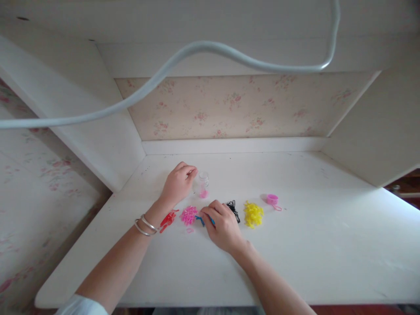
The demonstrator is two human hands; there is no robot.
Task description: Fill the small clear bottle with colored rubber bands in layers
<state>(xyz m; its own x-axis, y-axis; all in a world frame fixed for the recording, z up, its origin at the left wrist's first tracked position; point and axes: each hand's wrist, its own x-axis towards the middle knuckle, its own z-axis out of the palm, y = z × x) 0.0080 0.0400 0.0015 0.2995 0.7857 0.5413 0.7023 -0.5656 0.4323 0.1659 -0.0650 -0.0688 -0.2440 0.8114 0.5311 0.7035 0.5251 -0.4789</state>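
My left hand (178, 183) curls round a small clear jar (202, 184) with some pink bands at its bottom, holding it on the white desk (295, 245). My right hand (223, 226) rests just right of a pile of pink bands (189, 215), fingers pinched over a few blue bands (201, 219). A pile of red bands (168, 219) lies by my left wrist, which wears silver bangles. Black bands (233, 207) and a pile of yellow bands (253, 214) lie to the right.
A pink lid (272, 199) sits right of the yellow pile. The desk is closed in by a floral back wall (229, 109) and white side panels. A white cable (203, 46) hangs across the top of the view.
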